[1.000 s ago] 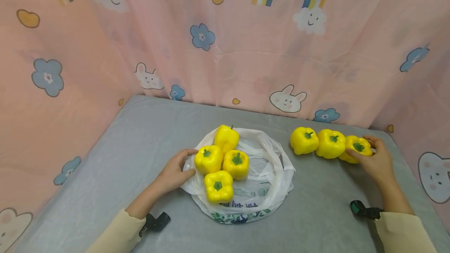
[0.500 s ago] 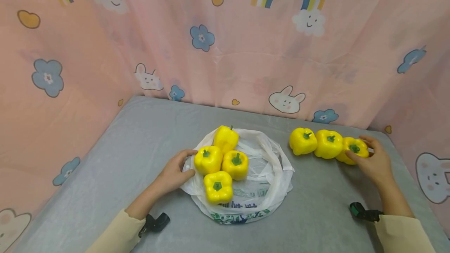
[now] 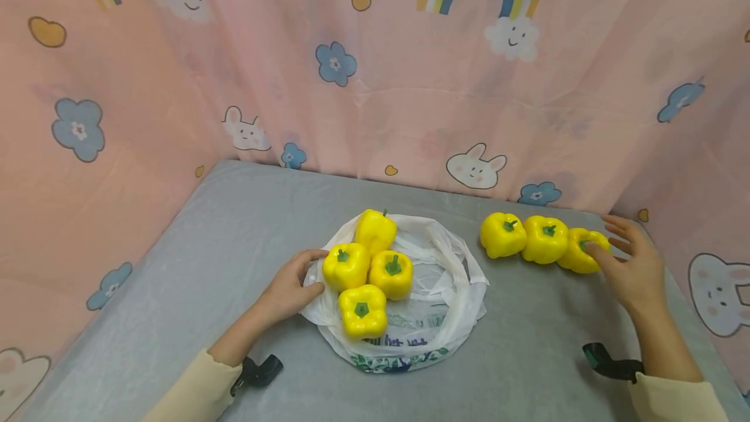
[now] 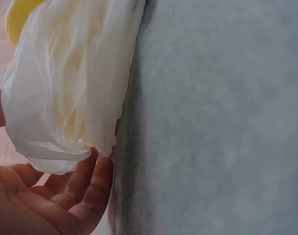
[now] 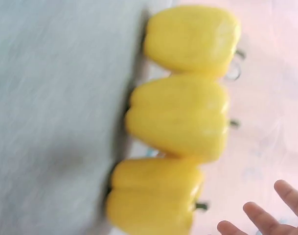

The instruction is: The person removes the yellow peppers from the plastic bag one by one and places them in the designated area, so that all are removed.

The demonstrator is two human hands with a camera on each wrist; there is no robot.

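Note:
A white plastic bag with printed green and dark lettering lies with its mouth spread wide. Several yellow bell peppers sit together at its left side. My left hand holds the bag's left edge; in the left wrist view the curled fingers meet the gathered plastic. Three more bell peppers stand in a touching row at the right. My right hand is beside the rightmost bell pepper, fingers spread, holding nothing. In the right wrist view its fingertips appear apart from that pepper.
A grey cloth-covered table carries everything. Behind and at both sides hangs a pink curtain printed with rainbows, flowers and rabbits. The row of peppers stands near the table's far right edge.
My right hand has let go of the rightmost bell pepper and drawn back to its right, fingers spreading. The left hand stays at the bag's edge.

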